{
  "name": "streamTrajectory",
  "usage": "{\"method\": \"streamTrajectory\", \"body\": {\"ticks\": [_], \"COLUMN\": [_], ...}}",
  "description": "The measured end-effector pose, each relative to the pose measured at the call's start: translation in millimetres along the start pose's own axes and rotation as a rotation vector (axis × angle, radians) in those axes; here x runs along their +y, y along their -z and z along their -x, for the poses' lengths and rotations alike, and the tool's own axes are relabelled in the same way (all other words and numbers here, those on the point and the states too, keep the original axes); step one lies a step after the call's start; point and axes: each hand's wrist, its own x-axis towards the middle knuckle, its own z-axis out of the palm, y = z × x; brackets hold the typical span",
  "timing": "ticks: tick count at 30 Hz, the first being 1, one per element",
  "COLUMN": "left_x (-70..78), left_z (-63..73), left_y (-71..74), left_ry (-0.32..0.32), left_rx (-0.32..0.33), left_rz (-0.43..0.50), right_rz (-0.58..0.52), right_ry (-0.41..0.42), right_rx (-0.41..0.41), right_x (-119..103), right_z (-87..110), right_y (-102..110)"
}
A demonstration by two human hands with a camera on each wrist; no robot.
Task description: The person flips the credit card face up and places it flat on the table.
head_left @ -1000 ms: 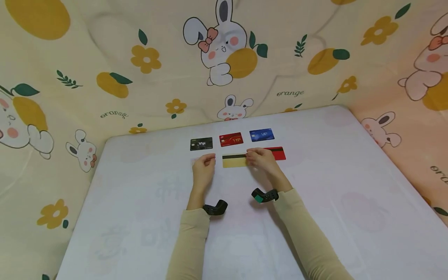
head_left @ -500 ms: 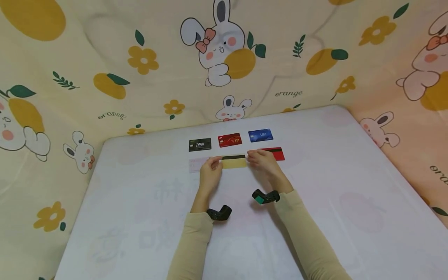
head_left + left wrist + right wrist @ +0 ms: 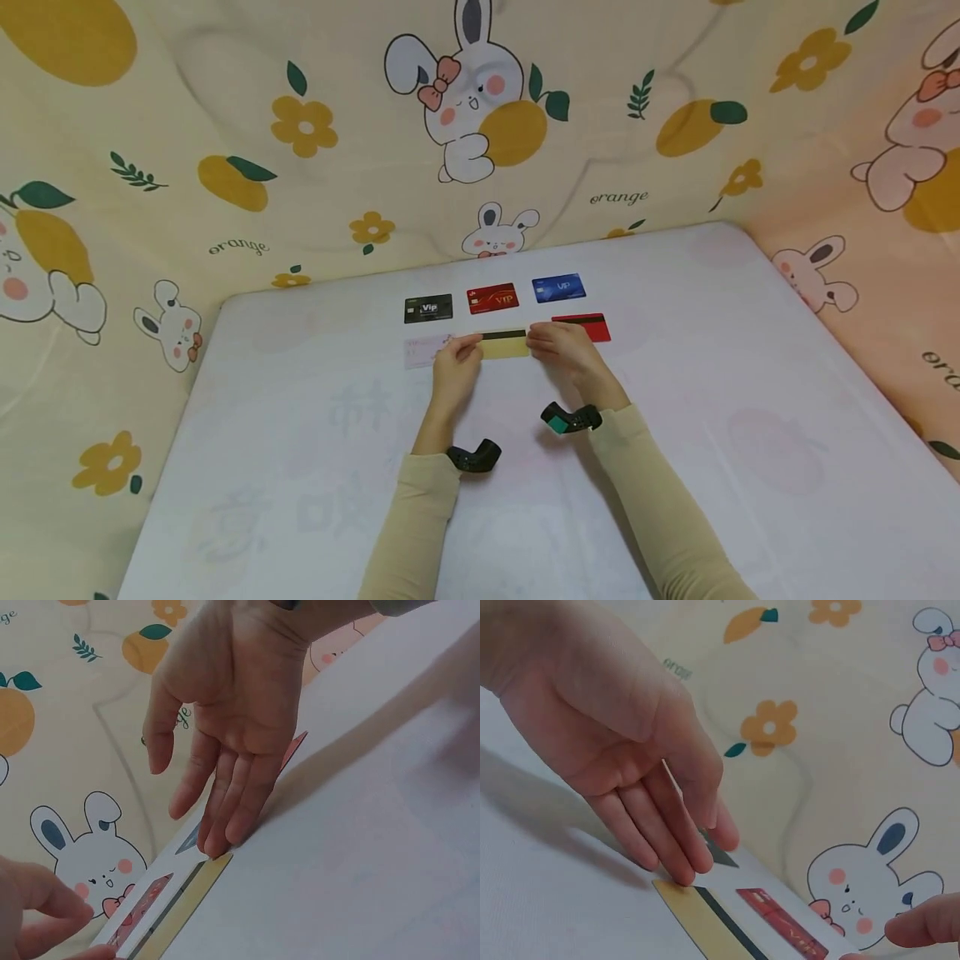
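A gold card (image 3: 504,344) with a black stripe lies flat on the white table, between my two hands. My left hand (image 3: 456,371) touches its left end with extended fingertips, as the right wrist view shows, the thumb held apart. At the card's other end, the straight fingertips of my right hand (image 3: 567,350) touch the edge; the left wrist view shows this palm facing across. A pale pink card (image 3: 422,351) is partly covered by my left hand. Behind my right hand, a red card with a black stripe (image 3: 597,328) is partly hidden.
Farther back lie a black Vip card (image 3: 428,308), a red VIP card (image 3: 492,298) and a blue VIP card (image 3: 558,287) in a row. Past the table's (image 3: 300,400) back edge rises a cloth (image 3: 322,200) printed with rabbits and oranges.
My left hand has moved right from over the pink card to the gold card's left end, uncovering much of the pink card. My right hand has hardly moved.
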Motion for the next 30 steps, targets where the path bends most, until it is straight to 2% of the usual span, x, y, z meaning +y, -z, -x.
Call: {"method": "streamTrajectory", "body": {"ticks": [6,20,23,30], "left_x": [0.7,0.6,-1.4,-5.2], "left_z": [-0.6,-2.6,-2.8,-0.3], "left_y": [1.4,0.1,-0.7,-3.7], "left_ry": [0.102,0.166,0.155,0.071], "left_rx": [0.007,0.038,0.049,0.12], "left_rz": [0.102,0.159,0.166,0.127], "right_rz": [-0.072,-0.086,-0.096,-0.11], "right_ry": [-0.03,-0.022,-0.021,-0.023], "right_rx": [0.015,0.05,0.062,0.076], "right_x": [2.7,1.9,1.7,2.9], "right_z": [-4.1,-4.9,-4.2,-3.7], "right_y": [1.7,-0.4,-0.9,-1.4]}}
